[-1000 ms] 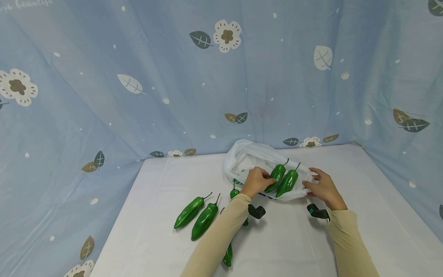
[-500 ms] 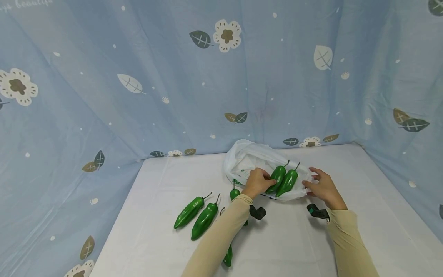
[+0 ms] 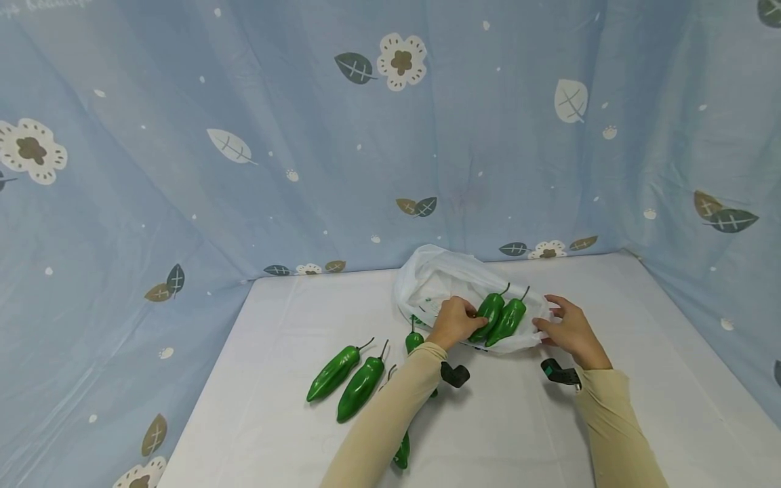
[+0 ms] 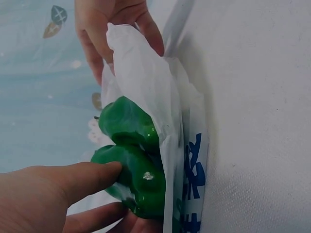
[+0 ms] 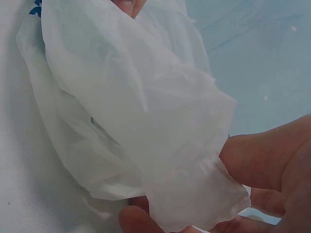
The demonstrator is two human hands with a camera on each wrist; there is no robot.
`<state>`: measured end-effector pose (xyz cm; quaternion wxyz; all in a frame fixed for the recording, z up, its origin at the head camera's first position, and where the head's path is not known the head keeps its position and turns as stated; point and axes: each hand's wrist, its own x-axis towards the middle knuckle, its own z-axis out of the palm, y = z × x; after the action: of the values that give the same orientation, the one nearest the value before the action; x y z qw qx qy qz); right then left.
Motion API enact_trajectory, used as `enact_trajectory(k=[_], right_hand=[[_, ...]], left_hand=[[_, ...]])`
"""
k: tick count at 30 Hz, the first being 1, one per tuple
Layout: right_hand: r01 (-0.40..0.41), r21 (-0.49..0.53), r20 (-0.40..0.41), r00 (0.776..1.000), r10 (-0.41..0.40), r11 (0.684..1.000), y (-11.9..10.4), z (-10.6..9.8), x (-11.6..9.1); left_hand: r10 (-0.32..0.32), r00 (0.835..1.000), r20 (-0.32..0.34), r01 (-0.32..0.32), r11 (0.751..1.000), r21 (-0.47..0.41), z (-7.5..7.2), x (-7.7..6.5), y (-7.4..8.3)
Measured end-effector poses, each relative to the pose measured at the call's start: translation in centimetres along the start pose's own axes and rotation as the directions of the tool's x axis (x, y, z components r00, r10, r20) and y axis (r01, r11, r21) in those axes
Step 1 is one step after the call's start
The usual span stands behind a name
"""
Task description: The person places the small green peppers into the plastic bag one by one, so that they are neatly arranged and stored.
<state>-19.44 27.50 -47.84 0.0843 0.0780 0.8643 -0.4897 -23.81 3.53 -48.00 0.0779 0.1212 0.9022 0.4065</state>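
A white plastic bag (image 3: 439,271) with printing on it lies at the back of the table, its mouth spread. Two glossy green peppers (image 3: 506,322) with thin stems lie side by side at its right part. My left hand (image 3: 453,321) grips the nearer-left pepper (image 4: 141,179), thumb on top and fingers beneath, as the left wrist view shows. At the bag's right end my right hand (image 3: 570,331) pinches the thin plastic (image 5: 189,194) between thumb and fingers. From the right wrist view the bag hides both peppers.
Two more green peppers (image 3: 360,390) lie on the white table (image 3: 281,325) left of my left sleeve. Others, such as the pepper (image 3: 413,340) by the bag, are partly hidden by that forearm. A blue patterned curtain (image 3: 305,135) hangs behind the table.
The pepper in my left hand has shifted slightly down toward the front, closer against its neighbour. The right hand holds the bag's edge in the same spot.
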Motion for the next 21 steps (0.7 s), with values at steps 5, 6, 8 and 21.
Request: enact_trajectory(k=[5,6,8,21], right_hand=[[0.004,0.000,-0.002,1.000,-0.004,1.000,0.03,0.04,0.01],[0.004,0.002,-0.001,1.000,-0.004,1.000,0.05,0.04,0.02],[0.006,0.004,0.000,1.000,-0.006,1.000,0.08,0.05,0.03],[-0.001,-0.003,0.006,1.000,0.001,1.000,0.05,-0.06,0.06]], left_hand=[[0.007,1.000,0.000,-0.007,1.000,0.016,-0.02,0.04,-0.02],[0.008,1.000,-0.001,-0.008,1.000,0.022,0.04,0.08,-0.08],[0.011,1.000,-0.002,-0.011,0.999,0.030,0.12,0.15,-0.18],[0.027,1.000,-0.001,-0.027,0.999,0.043,0.17,0.08,-0.15]])
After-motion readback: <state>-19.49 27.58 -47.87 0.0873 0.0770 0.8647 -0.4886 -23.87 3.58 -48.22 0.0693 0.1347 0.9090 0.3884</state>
